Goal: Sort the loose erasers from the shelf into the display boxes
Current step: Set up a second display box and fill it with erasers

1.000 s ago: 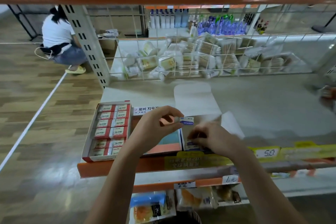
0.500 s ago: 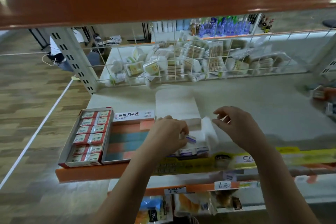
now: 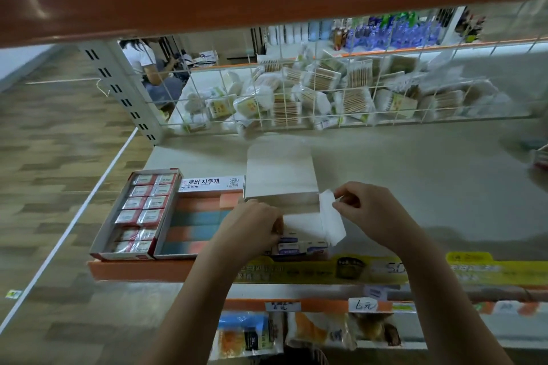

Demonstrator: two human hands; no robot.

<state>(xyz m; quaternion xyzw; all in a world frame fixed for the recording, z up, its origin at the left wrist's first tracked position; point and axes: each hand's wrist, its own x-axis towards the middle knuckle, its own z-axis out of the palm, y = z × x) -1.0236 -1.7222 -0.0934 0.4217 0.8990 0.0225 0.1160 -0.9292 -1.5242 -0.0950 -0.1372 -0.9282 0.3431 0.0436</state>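
Pinched between my right hand's (image 3: 374, 213) thumb and fingertips is the side flap (image 3: 332, 218) of the white display box (image 3: 299, 224), thin card that bends where I pull it, so I judge it wants a light hold near the fold, not at the tip. My left hand (image 3: 253, 227) is curled at the box's left wall, fingers closed; whether they hold an eraser I cannot tell, since the palm hides them. A row of white erasers (image 3: 292, 247) with blue-printed sleeves lies along the near end of this box, and the floor behind them is bare. They look small, light and blocky, probably grippy rubber under smooth paper bands, best taken by the long sides. To the left sits a box of orange and teal blocks (image 3: 195, 224), matte and square-edged, and further left a red-trimmed box (image 3: 139, 213) packed with glossy wrapped erasers in two columns. All three boxes rest at the near edge of the pale shelf (image 3: 415, 181), whose far side ends at a wire grid (image 3: 326, 89).
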